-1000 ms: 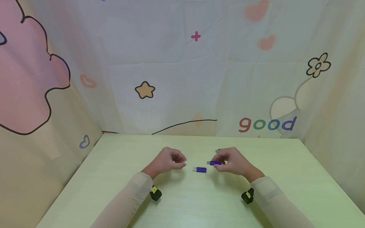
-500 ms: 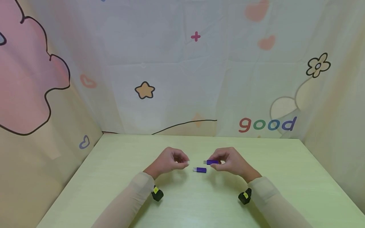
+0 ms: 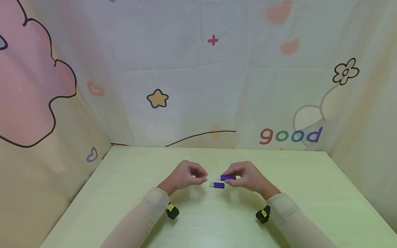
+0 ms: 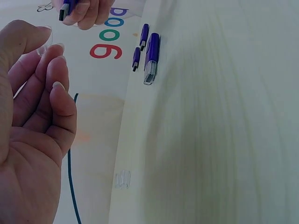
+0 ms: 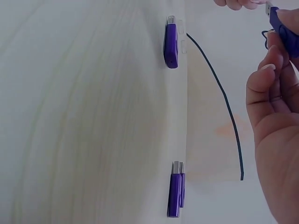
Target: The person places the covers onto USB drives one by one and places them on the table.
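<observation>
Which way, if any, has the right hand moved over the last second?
Yes, to the left: in the head view, the right hand, pinching a USB stick, is now nearer the capped stick, which has stayed put.

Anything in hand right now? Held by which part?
Right hand: purple USB stick, by its body, metal connector bare. Left hand: small clear cap, pinched; exactly where on the cap, can't tell.

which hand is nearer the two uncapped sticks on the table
Right: the right hand is in front, hiding the sticks in the head view; the left hand is off to their left.
</observation>
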`<state>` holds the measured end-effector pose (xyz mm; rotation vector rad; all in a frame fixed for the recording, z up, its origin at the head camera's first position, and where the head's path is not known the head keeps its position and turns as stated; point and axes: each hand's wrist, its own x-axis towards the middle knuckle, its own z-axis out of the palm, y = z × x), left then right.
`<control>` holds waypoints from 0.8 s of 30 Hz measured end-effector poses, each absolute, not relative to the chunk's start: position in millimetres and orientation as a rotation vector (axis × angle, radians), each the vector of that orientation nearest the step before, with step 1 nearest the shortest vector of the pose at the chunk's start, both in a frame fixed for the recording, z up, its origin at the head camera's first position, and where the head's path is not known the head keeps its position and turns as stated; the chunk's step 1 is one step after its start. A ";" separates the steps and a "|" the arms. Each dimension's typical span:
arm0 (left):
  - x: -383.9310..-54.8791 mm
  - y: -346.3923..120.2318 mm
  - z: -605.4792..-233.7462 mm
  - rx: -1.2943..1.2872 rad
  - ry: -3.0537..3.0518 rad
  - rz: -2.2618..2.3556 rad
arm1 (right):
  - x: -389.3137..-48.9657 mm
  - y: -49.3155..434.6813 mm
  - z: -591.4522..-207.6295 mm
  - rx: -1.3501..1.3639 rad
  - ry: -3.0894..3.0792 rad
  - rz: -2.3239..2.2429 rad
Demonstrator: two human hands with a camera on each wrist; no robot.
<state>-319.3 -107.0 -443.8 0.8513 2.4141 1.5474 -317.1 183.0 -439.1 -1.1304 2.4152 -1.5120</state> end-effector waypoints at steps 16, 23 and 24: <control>-318.0 -100.5 -443.9 0.935 2.386 1.556 | -319.0 174.1 -444.4 -1.195 2.387 -1.551; -316.3 -98.4 -443.6 0.942 2.368 1.571 | -319.0 170.7 -446.7 -1.250 2.371 -1.558; -316.1 -98.3 -443.7 0.945 2.368 1.571 | -318.8 170.5 -446.8 -1.247 2.371 -1.559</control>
